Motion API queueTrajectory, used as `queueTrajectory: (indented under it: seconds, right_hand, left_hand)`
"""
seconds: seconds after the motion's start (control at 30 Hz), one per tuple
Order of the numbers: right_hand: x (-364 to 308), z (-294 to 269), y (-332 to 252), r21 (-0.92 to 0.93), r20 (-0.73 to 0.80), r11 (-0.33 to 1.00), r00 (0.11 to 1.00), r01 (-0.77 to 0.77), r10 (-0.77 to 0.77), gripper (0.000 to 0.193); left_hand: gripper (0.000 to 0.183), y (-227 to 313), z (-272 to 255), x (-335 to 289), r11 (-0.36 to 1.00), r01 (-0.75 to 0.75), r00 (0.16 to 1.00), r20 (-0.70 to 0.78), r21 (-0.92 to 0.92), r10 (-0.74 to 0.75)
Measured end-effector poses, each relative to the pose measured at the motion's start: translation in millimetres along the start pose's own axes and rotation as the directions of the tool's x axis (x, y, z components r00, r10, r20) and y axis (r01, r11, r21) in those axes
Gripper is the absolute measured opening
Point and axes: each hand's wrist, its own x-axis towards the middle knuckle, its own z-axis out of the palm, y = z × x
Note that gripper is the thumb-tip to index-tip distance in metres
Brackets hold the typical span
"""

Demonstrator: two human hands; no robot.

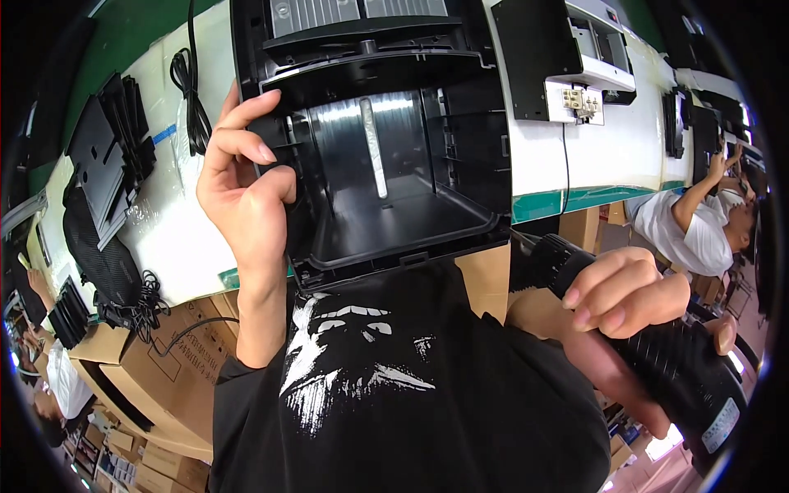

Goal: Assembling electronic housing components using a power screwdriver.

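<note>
Two hands, one part, one tool. Left hand (246, 197): fingers bent and slightly apart, tips and thumb at the left wall of a black plastic box-shaped housing (345, 234); can't tell if they're clamped on it. Right hand (629, 294): fingers wrapped around a black cylindrical hand tool with a ribbed collar (694, 374), held well right of the housing.

Housing is right beside the left fingers, on the white surface (168, 234), near lip close to the black printed T-shirt (370, 394). Open cavity, glossy dark walls, rounded floor edges, one pale upright strip (372, 148) inside.

Further out: left, one pile of black flat panels (107, 152), two bundled black cables (189, 103) (148, 306); right, one white-and-black machine (588, 53), one co-worker in white (686, 234).
</note>
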Motion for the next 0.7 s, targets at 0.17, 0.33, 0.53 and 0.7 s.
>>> queueTrajectory:
  seconds: [0.17,0.33,0.53,0.7]
  right_hand:
    - [3,-3,-2,0.004,0.117,0.996,0.989,-0.087,0.086,0.082]
    - [2,2,1,-0.008,0.033,0.998,0.998,-0.054,0.054,0.08]
    - [3,7,-2,-0.019,0.1,1.0,0.995,0.015,-0.013,0.08]
    - [15,-8,4,0.113,0.004,0.992,0.999,-0.051,0.05,0.074]
  left_hand:
    - [0.029,0,-1,0,1.0,0.003,1.0,0.001,0.002,-0.003]
    - [0.032,-3,-3,0,1.0,-0.017,1.0,0.025,0.022,0.016]
    - [0.027,-4,-3,0,0.999,-0.031,0.999,0.007,-0.026,0.031]
    - [0.025,-5,-4,0,0.998,-0.014,1.0,0.013,-0.061,0.015]
